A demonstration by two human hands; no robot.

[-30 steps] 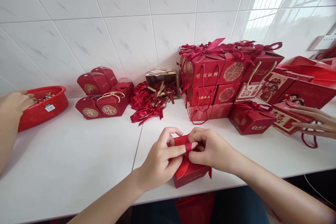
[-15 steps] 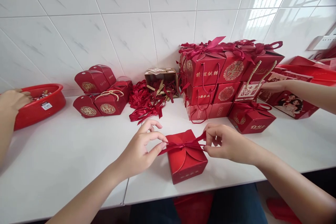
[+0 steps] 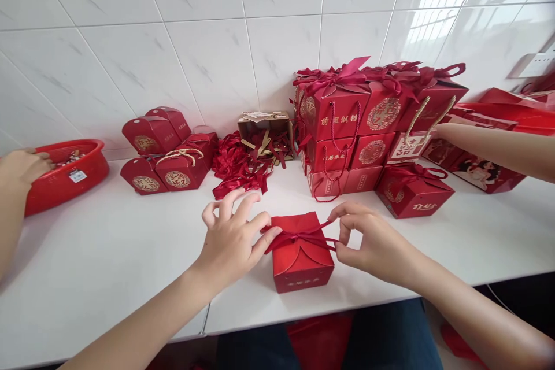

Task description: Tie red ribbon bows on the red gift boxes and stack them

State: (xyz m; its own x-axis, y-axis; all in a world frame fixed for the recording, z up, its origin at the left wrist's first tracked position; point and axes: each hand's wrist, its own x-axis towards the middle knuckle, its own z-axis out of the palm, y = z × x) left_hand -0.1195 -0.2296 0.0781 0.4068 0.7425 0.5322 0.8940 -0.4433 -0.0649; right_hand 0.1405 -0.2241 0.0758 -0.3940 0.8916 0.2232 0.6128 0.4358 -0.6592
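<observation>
A red gift box (image 3: 299,269) stands upright on the white table in front of me, its top flaps folded in. Across its top runs a dark red ribbon (image 3: 299,236), knotted at the middle. My left hand (image 3: 236,237) pinches the ribbon at the left between thumb and index finger, its other fingers raised and spread. At the right, my right hand (image 3: 368,240) holds the ribbon's loop and end between thumb and fingertips. Behind the box lies a heap of loose red ribbons (image 3: 236,165).
Stacked red gift boxes (image 3: 347,153) with bows stand at the back right, a single box (image 3: 414,191) before them. Several boxes (image 3: 165,153) sit back left, near a cardboard box (image 3: 266,133). One person's hand (image 3: 26,167) reaches into a red basin (image 3: 82,165); another arm (image 3: 498,147) extends from the right.
The gift box has turned slightly and shifted a little left. My left hand has rolled over with its fingers lifted; both hands still hold the ribbon.
</observation>
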